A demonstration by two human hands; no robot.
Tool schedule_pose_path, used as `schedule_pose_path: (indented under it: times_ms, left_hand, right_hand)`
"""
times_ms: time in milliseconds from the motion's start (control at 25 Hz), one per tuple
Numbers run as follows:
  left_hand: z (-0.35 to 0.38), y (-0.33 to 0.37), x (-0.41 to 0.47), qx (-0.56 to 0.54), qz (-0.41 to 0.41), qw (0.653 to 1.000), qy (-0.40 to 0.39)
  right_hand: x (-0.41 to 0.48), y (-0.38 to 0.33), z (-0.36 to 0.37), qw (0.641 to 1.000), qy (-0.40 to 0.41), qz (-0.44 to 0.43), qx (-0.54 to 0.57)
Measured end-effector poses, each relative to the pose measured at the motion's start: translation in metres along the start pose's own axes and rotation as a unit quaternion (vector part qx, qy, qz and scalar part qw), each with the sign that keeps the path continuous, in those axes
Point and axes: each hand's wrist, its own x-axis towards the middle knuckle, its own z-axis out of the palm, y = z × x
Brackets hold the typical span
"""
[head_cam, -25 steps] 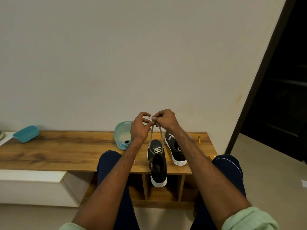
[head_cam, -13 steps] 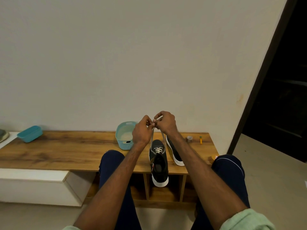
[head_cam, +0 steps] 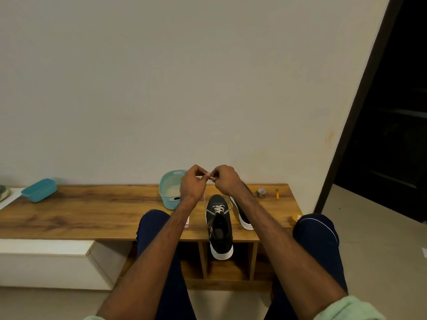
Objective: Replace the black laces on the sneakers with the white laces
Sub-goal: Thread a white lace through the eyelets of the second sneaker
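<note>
A black sneaker [head_cam: 219, 229] with a white sole lies on the wooden bench [head_cam: 92, 213], its heel hanging over the front edge. A white lace [head_cam: 218, 208] is threaded through its lower eyelets, and both ends rise to my hands. My left hand [head_cam: 193, 184] and my right hand [head_cam: 223, 180] are held together above the toe, each pinching a lace end. The second black sneaker [head_cam: 242, 215] lies just to the right, partly hidden by my right forearm.
A teal basket [head_cam: 171, 190] stands behind my left hand. A teal lid or box [head_cam: 39, 190] sits at the bench's far left. A small tape roll [head_cam: 261, 192] and an orange-green item [head_cam: 277, 194] lie at the right end. My knees flank the bench.
My hands stayed raised above the sneaker with the lace ends, shifting slightly right while the fingertips came together. The view drifted a little; the second sneaker is more hidden.
</note>
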Motion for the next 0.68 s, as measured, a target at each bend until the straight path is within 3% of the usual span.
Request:
schedule_pose_path:
  times_ms: [240,560,680]
  left_hand:
    - [0.004,0.002,0.000,-0.105,-0.067,0.992,-0.010]
    - [0.013,0.003,0.000,0.004,-0.042,0.999,0.034]
    - [0.013,-0.001,0.002,-0.003,-0.082,0.996,0.041]
  right_hand:
    - [0.000,0.006,-0.005,0.995,0.003,-0.025,-0.101]
    - [-0.011,0.000,0.004,0.957,0.023,-0.090,-0.276]
    - [-0.010,0.005,0.008,0.953,0.043,-0.105,-0.281]
